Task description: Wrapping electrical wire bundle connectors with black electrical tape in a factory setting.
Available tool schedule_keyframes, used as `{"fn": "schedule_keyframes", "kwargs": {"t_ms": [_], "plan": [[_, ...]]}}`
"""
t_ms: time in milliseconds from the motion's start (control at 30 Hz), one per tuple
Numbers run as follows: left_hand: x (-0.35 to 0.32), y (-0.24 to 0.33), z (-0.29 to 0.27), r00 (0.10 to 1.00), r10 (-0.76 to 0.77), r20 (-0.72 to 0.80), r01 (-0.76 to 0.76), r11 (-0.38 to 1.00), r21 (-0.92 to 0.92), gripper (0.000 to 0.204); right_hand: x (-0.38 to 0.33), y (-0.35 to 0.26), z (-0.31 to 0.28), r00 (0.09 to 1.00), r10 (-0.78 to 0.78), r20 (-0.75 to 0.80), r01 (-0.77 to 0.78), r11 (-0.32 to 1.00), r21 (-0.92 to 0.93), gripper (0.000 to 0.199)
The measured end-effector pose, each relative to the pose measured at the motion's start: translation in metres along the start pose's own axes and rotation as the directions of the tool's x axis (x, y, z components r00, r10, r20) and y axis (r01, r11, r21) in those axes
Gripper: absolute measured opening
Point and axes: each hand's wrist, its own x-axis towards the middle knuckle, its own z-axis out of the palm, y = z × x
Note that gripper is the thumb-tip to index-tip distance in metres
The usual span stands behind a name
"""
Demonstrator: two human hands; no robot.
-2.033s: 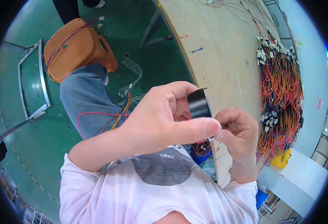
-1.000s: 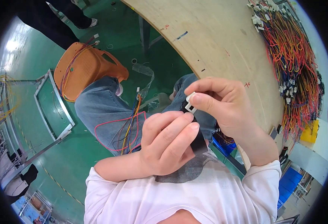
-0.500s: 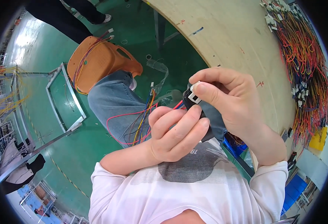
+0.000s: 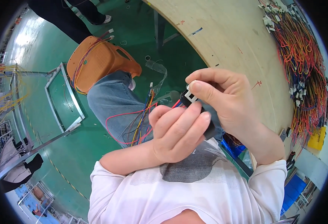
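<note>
Above my lap, my left hand (image 4: 177,128) has its fingers curled round a black connector (image 4: 185,100). Red and blue wires run from its left side. A dark end (image 4: 210,129) of what looks like the same piece shows below the fingertips. My right hand (image 4: 229,95) pinches a small white plastic clip (image 4: 190,97) between thumb and forefinger, against the connector's upper end. The thumb covers part of the clip, so how far it sits in the connector cannot be seen. Loose yellow, blue, black and red wires (image 4: 144,115) lie over my jeans.
A wooden table (image 4: 231,33) curves along the right, with a thick bundle of wire harnesses (image 4: 302,56) at its far side. An orange stool (image 4: 91,59) carrying wires stands ahead left, near another person's legs (image 4: 59,18). A metal frame (image 4: 65,97) stands on the green floor.
Both hands have shifted slightly left with the connector and clip. The dark end below my left fingertips shows more. My grip looks the same.
</note>
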Motion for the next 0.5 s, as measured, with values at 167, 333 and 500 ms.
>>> {"fn": "schedule_keyframes", "kwargs": {"t_ms": [167,333,500], "plan": [[0.005,-0.01,0.005,0.984,0.085,0.156,-0.089,0.996,0.019,0.028,0.001,-0.003,-0.005,0.999,0.026,0.025,-0.025,0.999,-0.027,0.012],[0.023,-0.002,-0.015,0.954,-0.278,0.109,0.294,0.814,-0.5,0.034,-0.006,-0.008,-0.003,0.998,-0.024,0.056,0.024,1.0,-0.012,0.013],[0.022,-0.013,-0.018,0.825,-0.48,0.299,0.555,0.582,-0.594,0.032,-0.005,-0.007,-0.01,0.996,-0.021,0.087,0.022,1.0,-0.016,0.014]]}}
